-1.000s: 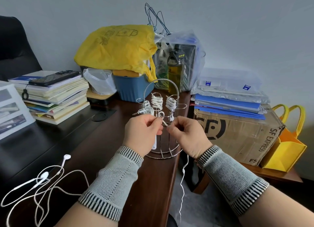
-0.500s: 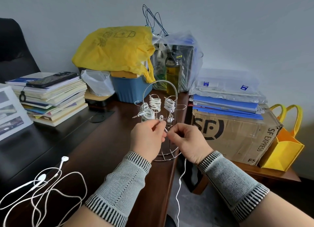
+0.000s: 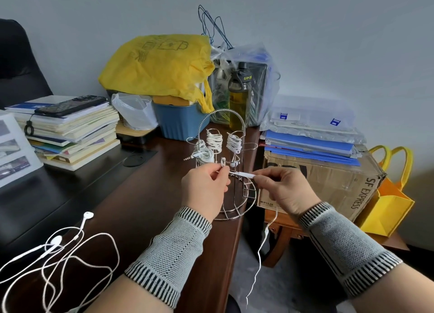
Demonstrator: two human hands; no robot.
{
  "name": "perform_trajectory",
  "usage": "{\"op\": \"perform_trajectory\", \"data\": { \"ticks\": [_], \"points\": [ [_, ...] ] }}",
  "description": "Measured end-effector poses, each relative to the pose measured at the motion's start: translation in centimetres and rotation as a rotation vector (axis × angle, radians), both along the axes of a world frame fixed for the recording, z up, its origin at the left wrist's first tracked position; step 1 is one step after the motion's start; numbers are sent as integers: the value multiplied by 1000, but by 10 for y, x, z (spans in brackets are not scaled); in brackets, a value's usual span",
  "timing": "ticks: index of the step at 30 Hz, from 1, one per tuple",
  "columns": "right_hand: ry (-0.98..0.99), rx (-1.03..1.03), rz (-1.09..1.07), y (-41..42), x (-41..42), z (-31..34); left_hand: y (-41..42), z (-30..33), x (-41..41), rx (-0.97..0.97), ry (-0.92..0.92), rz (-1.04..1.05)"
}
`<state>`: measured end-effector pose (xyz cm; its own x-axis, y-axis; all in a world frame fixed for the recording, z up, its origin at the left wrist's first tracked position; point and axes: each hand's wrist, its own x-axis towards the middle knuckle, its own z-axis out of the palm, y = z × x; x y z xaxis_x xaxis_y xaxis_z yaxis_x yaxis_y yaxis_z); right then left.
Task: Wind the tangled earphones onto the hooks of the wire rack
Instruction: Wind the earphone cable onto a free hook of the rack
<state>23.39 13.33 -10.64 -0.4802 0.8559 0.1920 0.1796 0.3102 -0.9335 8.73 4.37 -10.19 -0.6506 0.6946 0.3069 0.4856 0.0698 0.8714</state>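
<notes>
head view: at centre frame, both hands work in front of a wire rack point(image 3: 231, 172) standing on a dark worktop point(image 3: 145, 195). the left hand point(image 3: 205, 186) pinches a white earphone cord point(image 3: 242, 173) near a lower hook; the right hand point(image 3: 285, 190) pinches the same cord, pulled taut between them, its tail hanging below toward the floor. three hooks already carry wound earphones point(image 3: 214, 140). another tangled pair point(image 3: 58, 254) lies at lower left. judged step: starting a fresh winding; next, loop the cord round the hook while keeping tension

loose earphones point(image 3: 54, 254) cut off left/btm
</notes>
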Motion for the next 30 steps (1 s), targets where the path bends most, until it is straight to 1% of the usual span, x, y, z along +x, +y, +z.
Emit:
{"op": "perform_trajectory", "data": {
  "ticks": [5, 6, 11, 14, 17, 20, 22, 26, 30],
  "points": [
    [-215, 27, -52, 13, 19, 8, 1, -1, 1, 17, -46, 5],
    [-226, 36, -74, 16, 20, 9, 1, -1, 1, 19, -50, 7],
    [-104, 140, -144, 9, 14, 31, 1, -1, 1, 21, -64, 9],
    [-165, 275, -171, 7, 8, 42, 1, -1, 1, 20, -58, 7],
    [-285, 497, -218, 6, -2, 54, 1, -1, 2, 15, -34, 8],
    [-435, 685, -216, 3, -19, 71, 1, -1, 2, 14, -38, 10],
    [-558, 756, -193, 3, -33, 81, 0, -2, 2, 11, -44, 10],
    [-738, 770, -99, 0, -63, 94, 1, -3, 0, 13, -66, 1],
    [-798, 661, 21, -7, -83, 104, 0, -2, 0, 33, -99, -21]
  ]
}}
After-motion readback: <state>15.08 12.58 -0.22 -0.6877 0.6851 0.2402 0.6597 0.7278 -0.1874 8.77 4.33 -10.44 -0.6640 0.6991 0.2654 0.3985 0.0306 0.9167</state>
